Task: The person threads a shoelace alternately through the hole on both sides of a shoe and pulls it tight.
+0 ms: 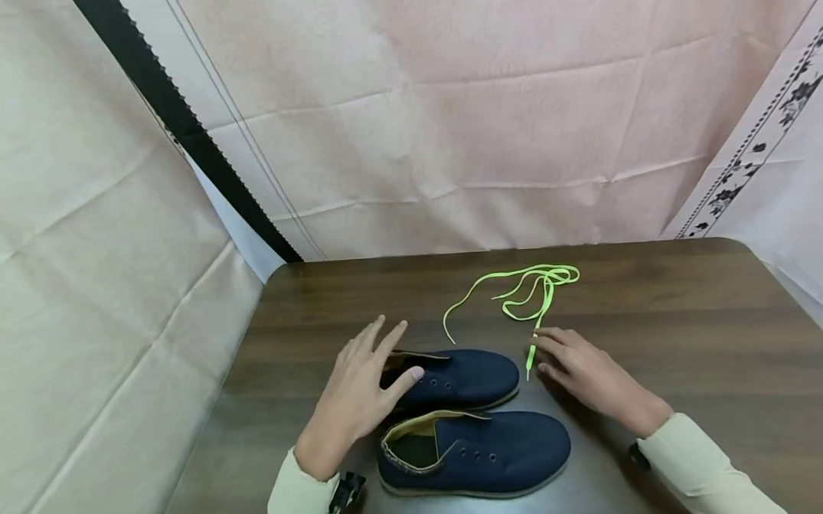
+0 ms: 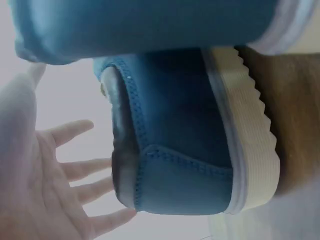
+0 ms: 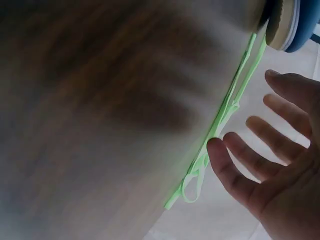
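Head view first: your left hand (image 1: pixel 358 386) hovers at the heel end of the far navy shoe (image 1: pixel 472 373), fingers straight, thumb spread wide. The near navy shoe (image 1: pixel 523 451) sits just beside it on the table (image 1: pixel 691 337), toes both pointing right. There's the green lace (image 1: pixel 557 274), loosely looped beyond the shoes, one end trailing past the far shoe's toe. Your right hand (image 1: pixel 585 376) is right at that end, fingers slightly bent. And the score so far? The visible eyelets (image 1: pixel 433 383) are bare, and no lace lies on either shoe, so I'd call this the very start, with all the threading left.

Over to the left wrist: your fingers fan out beside a shoe's heel, pinching nothing; contact, I can't tell.

Now the right wrist: spread fingers again, no pinch, one fingertip right by the lace. Whether it touches, I can't tell.
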Tool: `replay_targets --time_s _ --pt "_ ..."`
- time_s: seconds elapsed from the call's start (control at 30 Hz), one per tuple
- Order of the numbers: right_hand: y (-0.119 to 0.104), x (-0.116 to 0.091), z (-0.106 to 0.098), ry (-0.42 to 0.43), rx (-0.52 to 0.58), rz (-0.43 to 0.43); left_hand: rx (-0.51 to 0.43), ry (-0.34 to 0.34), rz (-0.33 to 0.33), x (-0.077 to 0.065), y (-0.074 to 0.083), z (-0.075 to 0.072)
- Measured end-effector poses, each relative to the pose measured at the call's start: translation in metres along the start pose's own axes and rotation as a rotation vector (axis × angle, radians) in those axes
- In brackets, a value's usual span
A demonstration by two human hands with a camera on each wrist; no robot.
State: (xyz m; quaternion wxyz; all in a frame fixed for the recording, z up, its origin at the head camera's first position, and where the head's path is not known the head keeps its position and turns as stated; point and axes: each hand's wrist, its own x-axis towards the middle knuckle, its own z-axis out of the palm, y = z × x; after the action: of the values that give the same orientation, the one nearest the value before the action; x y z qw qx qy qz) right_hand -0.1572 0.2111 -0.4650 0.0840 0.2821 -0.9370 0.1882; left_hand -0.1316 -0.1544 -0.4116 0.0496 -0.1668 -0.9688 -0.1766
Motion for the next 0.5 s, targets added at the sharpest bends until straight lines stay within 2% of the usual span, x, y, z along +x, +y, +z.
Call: replay_targets --time_s 0.17,0.33,0.5 --pt "0.005 0.005 0.003 -0.068 0.024 -0.092 -0.112 0.006 0.068 -0.012 0.009 -0.002" --pt "0.009 0.012 0.002 -0.113 0.056 -0.13 -0.15 0.097 0.155 -0.021 0.024 -0.004" --pt "0.006 0.01 0.003 -0.145 0.025 -0.139 -0.185 0.172 0.214 -0.034 0.04 -0.002"
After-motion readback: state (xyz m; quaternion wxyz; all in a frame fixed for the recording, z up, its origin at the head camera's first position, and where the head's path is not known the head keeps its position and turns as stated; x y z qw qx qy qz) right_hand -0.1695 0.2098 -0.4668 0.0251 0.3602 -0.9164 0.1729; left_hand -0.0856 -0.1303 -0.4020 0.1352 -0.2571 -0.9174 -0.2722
